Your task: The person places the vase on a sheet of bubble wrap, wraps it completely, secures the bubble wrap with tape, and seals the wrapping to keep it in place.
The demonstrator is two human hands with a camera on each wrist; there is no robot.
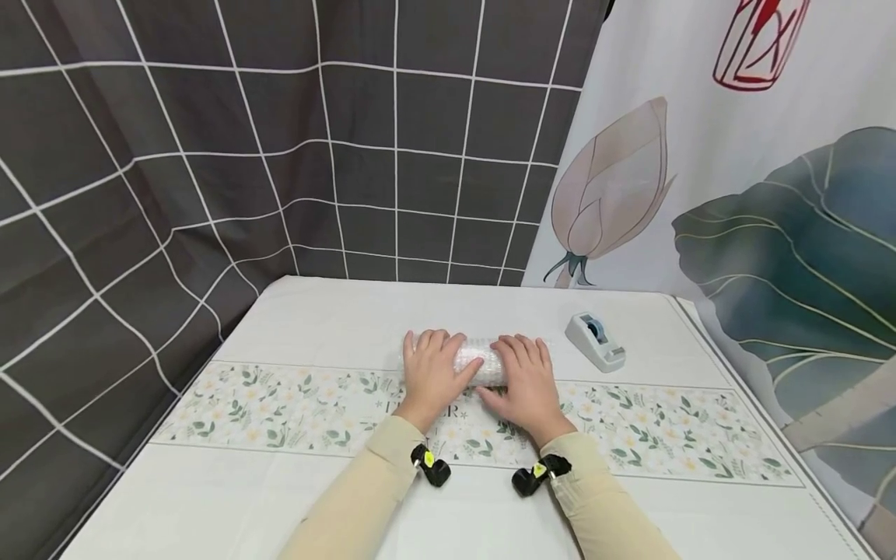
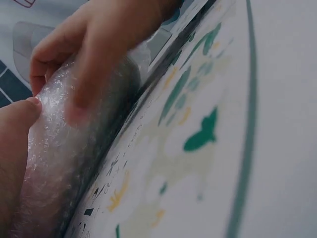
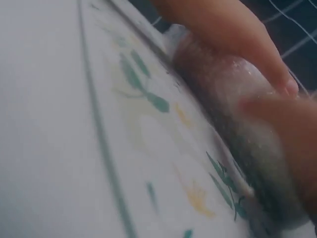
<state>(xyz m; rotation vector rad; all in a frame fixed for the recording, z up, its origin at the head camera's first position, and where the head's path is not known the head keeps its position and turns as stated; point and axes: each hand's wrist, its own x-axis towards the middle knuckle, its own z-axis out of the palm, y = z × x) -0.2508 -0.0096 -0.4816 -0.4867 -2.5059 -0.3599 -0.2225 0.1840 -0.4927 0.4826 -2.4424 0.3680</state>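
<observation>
A roll-shaped bundle of clear bubble wrap (image 1: 481, 359) lies crosswise on the table; what may be inside it cannot be made out. My left hand (image 1: 432, 377) grips its left end, fingers over the top and thumb along the near side. At the other end my right hand (image 1: 525, 383) holds it likewise, with the thumb low at the front. In the left wrist view the right hand's fingers bend over the glossy bubble wrap (image 2: 54, 144). The right wrist view shows the left hand (image 3: 223, 25) curled across the other end.
A white tape dispenser (image 1: 595, 342) stands to the right, beyond my right hand. Beneath the bundle runs a floral printed band (image 1: 280, 408) across the white table cover (image 1: 336, 311). A dark gridded curtain (image 1: 434, 187) hangs behind, and a flower-printed one (image 1: 630, 70) at the right.
</observation>
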